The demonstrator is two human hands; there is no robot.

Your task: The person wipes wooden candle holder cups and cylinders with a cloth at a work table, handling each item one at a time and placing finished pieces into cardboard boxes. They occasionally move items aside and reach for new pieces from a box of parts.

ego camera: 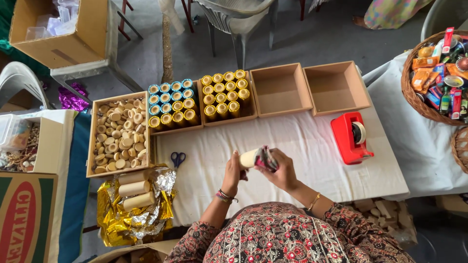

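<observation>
- The left hand (pixel 233 171) has its fingers closed around the bare end of a cream tube (pixel 249 158), held above the table (pixel 302 146).
- The right hand (pixel 280 170) grips the tube's other end, fingers pressing patterned fabric (pixel 266 158) onto it.
- Scissors (pixel 178 158) lie nearby; a red tape dispenser (pixel 350 138) sits well apart.

Both forearms rose from the lap and met in front of the chest, elbows bent. The left hand (pixel 233 168) stood upright, fingers curled and closed, bangles at its wrist. Just beside it, the right hand (pixel 280 169) arched over with fingers clenched, a thin bracelet on its wrist.
</observation>
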